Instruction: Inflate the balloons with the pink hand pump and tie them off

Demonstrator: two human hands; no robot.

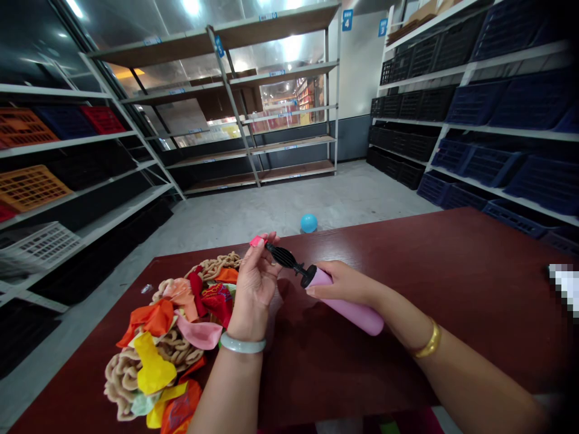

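My right hand (341,280) is wrapped around the pink barrel of a balloon pump (350,313), which slants over the table. Its black ribbed nozzle end (284,258) points up and left toward my left hand (260,271). Between the thumb and fingers of that hand is a small pinkish-red balloon (257,241), limp, at the nozzle's tip. Whether its neck is over the tip is too small to tell. Left of my left wrist lies a pile of flat balloons, among them a yellow balloon (154,364), a pink balloon (199,333) and an orange balloon (151,319).
Beige cord-like loops (122,380) lie under and among the balloons on the dark red table (407,241). A round blue balloon (309,223) shows at the far table edge. Shelves (289,144) stand behind, with blue crates (493,163) at right and orange crates (34,187) at left.
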